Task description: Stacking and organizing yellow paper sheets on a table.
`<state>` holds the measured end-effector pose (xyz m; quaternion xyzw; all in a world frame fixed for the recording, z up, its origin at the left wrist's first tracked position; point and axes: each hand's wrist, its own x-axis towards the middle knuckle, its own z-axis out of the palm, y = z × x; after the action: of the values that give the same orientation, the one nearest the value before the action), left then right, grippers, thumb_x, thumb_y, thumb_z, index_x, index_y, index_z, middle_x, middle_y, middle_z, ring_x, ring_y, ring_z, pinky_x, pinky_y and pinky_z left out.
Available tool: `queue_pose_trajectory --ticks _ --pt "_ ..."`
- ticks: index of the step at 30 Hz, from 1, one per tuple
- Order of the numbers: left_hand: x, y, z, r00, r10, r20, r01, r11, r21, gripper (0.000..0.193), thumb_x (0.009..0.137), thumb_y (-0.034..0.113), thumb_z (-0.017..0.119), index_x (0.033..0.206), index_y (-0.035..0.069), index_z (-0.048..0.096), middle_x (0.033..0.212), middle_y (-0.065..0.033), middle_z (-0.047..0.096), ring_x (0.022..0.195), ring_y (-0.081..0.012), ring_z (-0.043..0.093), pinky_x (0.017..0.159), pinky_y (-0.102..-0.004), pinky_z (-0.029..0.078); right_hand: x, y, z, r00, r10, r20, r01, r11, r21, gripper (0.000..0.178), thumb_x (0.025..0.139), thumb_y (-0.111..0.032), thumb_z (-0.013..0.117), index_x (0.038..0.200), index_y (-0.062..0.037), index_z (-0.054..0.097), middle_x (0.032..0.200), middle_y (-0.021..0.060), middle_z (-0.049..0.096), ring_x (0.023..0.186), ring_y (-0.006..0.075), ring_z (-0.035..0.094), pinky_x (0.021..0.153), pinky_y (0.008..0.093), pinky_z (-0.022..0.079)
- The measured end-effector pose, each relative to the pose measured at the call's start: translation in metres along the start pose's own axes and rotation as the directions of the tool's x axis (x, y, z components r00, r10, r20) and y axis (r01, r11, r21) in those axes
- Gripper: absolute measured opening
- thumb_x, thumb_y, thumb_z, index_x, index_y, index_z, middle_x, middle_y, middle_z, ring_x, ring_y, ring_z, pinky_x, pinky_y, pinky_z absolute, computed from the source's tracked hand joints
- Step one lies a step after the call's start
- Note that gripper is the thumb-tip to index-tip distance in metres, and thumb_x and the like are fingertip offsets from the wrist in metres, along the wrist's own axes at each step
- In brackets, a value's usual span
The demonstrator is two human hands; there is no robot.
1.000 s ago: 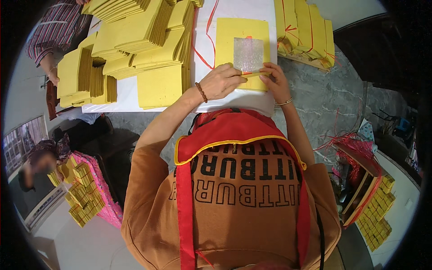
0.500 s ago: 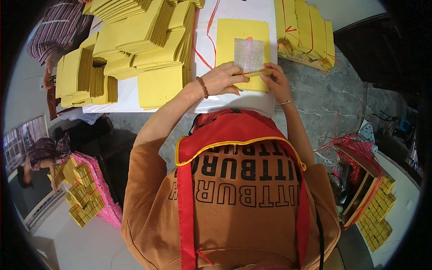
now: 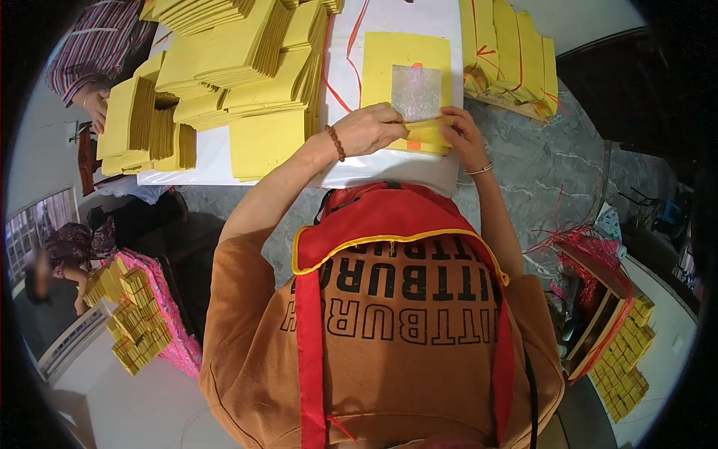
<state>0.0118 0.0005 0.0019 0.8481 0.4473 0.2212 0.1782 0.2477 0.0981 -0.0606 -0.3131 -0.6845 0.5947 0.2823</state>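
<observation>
A yellow paper sheet (image 3: 378,67) lies on the white-covered table in front of me. It bears a silvery foil square (image 3: 416,90) with a bit of orange above it. Along the foil's near edge runs a narrow folded strip of yellow paper (image 3: 426,125). My left hand (image 3: 368,130) pinches this strip at its left end, its fingers closed. At the other end, my right hand (image 3: 465,139) grips it between thumb and fingers. Beneath the strip, a small orange patch (image 3: 413,145) shows on the yellow paper. The fingertips partly cover the fold.
Tall stacks of folded yellow paper (image 3: 224,56) fill the table's left side. Red ribbon (image 3: 351,52) lies between them and the sheet. Tied yellow bundles (image 3: 508,52) stand at the right. A co-worker's hand (image 3: 97,107) is by the far-left stack; another person sits lower left.
The strip has shifted slightly, and the orange patch below it now shows. Both hands keep their grip. At far left, the co-worker's hand has moved up beside the stack.
</observation>
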Motion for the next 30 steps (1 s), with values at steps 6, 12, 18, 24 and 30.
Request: queue_pose_trajectory --ticks 6,12,18,24,30 --pt "0.003 0.006 0.000 0.983 -0.150 -0.105 0.148 0.988 -0.032 0.010 0.083 0.011 0.054 0.089 0.003 0.051 0.094 -0.0114 0.057 0.085 -0.0292 0.057 0.073 -0.0364 0.048 -0.003 -0.008 0.000 0.996 -0.090 0.003 0.090 0.991 -0.100 0.023 0.078 -0.012 0.065 0.098 -0.0021 0.059 0.115 0.0075 0.051 0.106 0.0196 0.048 0.090 0.0299 0.039" --pt "-0.002 0.014 -0.025 0.958 -0.287 -0.004 0.282 0.943 -0.179 0.039 0.077 0.018 0.061 0.112 0.005 0.049 0.111 -0.0160 0.052 0.104 -0.0332 0.050 0.085 -0.0399 0.043 0.002 0.012 0.008 0.989 -0.130 -0.075 0.128 0.991 -0.031 0.022 0.080 -0.010 0.064 0.099 -0.0037 0.056 0.108 0.0065 0.052 0.097 0.0186 0.050 0.085 0.0281 0.041" --pt "-0.020 -0.015 -0.026 0.952 -0.303 -0.031 0.305 0.949 0.078 0.066 0.065 0.011 0.072 0.126 0.015 0.046 0.125 -0.0164 0.047 0.118 -0.0339 0.040 0.096 -0.0427 0.036 0.003 0.004 0.008 0.997 0.049 -0.062 -0.037 0.982 0.184 0.018 0.081 -0.008 0.063 0.098 -0.0051 0.056 0.106 0.0049 0.052 0.095 0.0175 0.050 0.085 0.0263 0.040" --pt "-0.025 -0.008 -0.027 0.956 -0.232 -0.180 0.266 0.943 0.198 0.050 0.066 -0.004 0.057 0.113 0.015 0.059 0.114 -0.0102 0.056 0.109 -0.0289 0.049 0.090 -0.0388 0.043 0.000 -0.045 -0.001 0.879 -0.472 0.071 0.429 0.717 -0.550 0.021 0.077 -0.010 0.065 0.097 -0.0107 0.058 0.115 0.0062 0.054 0.103 0.0246 0.053 0.090 0.0361 0.037" --pt "-0.040 0.017 -0.022 0.990 -0.116 -0.080 0.128 0.977 0.170 0.036 0.073 0.002 0.052 0.107 0.013 0.058 0.099 -0.0090 0.060 0.095 -0.0261 0.056 0.081 -0.0381 0.046 -0.020 -0.045 -0.001 0.884 -0.271 0.380 0.460 0.643 -0.612 0.027 0.073 -0.015 0.065 0.100 -0.0141 0.061 0.113 0.0029 0.059 0.111 0.0215 0.051 0.089 0.0374 0.037"
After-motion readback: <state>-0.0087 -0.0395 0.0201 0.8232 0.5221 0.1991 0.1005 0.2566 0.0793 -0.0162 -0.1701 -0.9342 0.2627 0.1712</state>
